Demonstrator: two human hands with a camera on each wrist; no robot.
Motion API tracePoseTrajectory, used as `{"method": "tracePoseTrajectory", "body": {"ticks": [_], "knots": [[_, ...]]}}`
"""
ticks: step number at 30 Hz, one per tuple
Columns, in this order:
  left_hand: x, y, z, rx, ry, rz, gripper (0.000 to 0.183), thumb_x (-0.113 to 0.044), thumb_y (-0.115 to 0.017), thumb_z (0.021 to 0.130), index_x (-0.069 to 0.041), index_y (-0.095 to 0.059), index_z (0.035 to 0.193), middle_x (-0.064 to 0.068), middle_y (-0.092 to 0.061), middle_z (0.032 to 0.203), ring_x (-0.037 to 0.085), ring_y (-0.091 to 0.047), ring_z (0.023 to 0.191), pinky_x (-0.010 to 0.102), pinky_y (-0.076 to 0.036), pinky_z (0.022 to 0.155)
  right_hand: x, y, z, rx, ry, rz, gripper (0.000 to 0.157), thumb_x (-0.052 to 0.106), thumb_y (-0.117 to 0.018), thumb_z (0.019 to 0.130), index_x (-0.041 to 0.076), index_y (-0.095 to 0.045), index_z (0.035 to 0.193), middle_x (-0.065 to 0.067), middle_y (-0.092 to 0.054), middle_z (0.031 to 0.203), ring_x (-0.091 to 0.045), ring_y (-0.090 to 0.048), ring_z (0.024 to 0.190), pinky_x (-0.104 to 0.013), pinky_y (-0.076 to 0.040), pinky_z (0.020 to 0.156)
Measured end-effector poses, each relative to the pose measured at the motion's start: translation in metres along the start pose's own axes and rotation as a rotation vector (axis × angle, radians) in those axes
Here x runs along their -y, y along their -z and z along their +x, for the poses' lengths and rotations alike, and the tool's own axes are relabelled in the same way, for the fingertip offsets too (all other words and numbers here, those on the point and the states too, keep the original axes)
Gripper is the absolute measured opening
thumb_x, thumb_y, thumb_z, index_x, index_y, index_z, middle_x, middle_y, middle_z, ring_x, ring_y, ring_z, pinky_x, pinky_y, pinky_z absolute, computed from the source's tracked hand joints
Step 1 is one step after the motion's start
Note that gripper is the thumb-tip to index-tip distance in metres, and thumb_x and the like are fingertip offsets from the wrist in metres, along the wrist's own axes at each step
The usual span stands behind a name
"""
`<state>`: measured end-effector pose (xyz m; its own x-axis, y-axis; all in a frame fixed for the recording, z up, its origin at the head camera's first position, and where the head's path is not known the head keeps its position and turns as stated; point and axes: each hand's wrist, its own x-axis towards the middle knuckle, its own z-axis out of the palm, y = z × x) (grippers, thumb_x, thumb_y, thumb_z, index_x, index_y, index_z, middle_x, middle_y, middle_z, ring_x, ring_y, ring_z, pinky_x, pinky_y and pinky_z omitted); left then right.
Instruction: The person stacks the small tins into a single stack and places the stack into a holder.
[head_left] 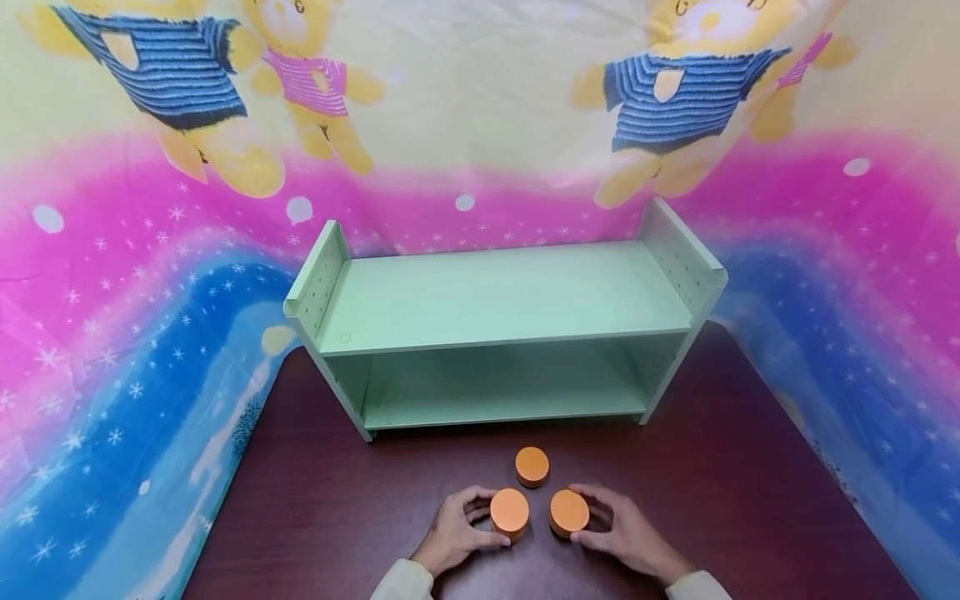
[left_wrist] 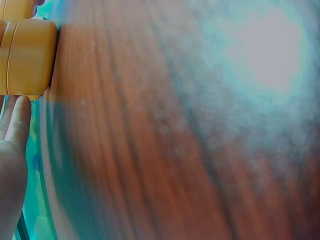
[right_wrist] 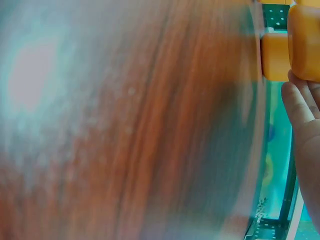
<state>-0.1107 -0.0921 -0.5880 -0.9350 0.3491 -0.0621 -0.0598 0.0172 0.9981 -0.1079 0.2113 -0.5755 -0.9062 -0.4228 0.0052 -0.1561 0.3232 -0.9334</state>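
Observation:
Three round orange jars stand near the front of the table. My left hand (head_left: 456, 532) holds the left jar (head_left: 509, 511) between thumb and fingers. Opposite it, my right hand (head_left: 624, 533) grips the right jar (head_left: 568, 510) the same way, from its right side. The third jar (head_left: 532, 465) stands just behind these two, with no hand on it. A seam below the lid shows on the held jar (left_wrist: 31, 57) in the left wrist view. In the right wrist view, fingertips meet the lower side of the held jar (right_wrist: 305, 44).
A pale green two-level shelf (head_left: 495, 300) stands behind the jars on the dark reddish-brown table (head_left: 315, 517). Its raised side panels have rows of holes. A cloth (head_left: 465, 150) printed with bears surrounds the back and sides.

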Motion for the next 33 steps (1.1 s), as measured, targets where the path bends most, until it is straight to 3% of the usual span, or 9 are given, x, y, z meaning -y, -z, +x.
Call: {"method": "tracePoseTrajectory", "body": {"ticks": [8, 15, 20, 33], "knots": [[-0.002, 0.0, 0.0, -0.009, 0.007, -0.005, 0.057, 0.003, -0.091, 0.066, 0.003, -0.065, 0.117, 0.018, -0.066, 0.122, 0.033, -0.064, 0.114, 0.029, -0.056, 0.093, 0.003, -0.002, 0.003, -0.018, -0.016, 0.05, 0.068, 0.025, -0.085, 0.082, -0.003, -0.054, 0.136, -0.023, -0.055, 0.136, -0.008, -0.053, 0.124, -0.039, -0.049, 0.103], [-0.002, 0.0, 0.0, -0.015, 0.015, -0.004, 0.057, 0.002, -0.091, 0.066, 0.003, -0.065, 0.117, 0.019, -0.066, 0.121, 0.033, -0.064, 0.114, 0.028, -0.055, 0.093, 0.006, -0.004, 0.004, -0.039, 0.062, 0.025, 0.063, 0.022, -0.084, 0.083, -0.003, -0.056, 0.133, -0.021, -0.059, 0.131, -0.002, -0.054, 0.119, -0.019, -0.049, 0.099], [-0.002, 0.0, 0.0, -0.017, 0.016, -0.005, 0.057, 0.002, -0.091, 0.066, 0.003, -0.065, 0.116, 0.019, -0.067, 0.121, 0.033, -0.064, 0.114, 0.028, -0.055, 0.093, 0.01, -0.005, 0.007, -0.04, 0.134, 0.004, 0.061, 0.023, -0.083, 0.084, -0.003, -0.057, 0.133, -0.02, -0.06, 0.128, -0.005, -0.057, 0.117, -0.021, -0.051, 0.097], [0.002, 0.001, 0.001, -0.008, 0.009, 0.017, 0.057, 0.003, -0.09, 0.068, 0.002, -0.065, 0.118, 0.018, -0.066, 0.123, 0.033, -0.064, 0.115, 0.032, -0.056, 0.094, 0.018, -0.007, 0.012, -0.045, 0.211, -0.014, 0.06, 0.021, -0.083, 0.084, -0.003, -0.057, 0.133, -0.018, -0.062, 0.126, -0.006, -0.057, 0.116, -0.018, -0.049, 0.098]]}}
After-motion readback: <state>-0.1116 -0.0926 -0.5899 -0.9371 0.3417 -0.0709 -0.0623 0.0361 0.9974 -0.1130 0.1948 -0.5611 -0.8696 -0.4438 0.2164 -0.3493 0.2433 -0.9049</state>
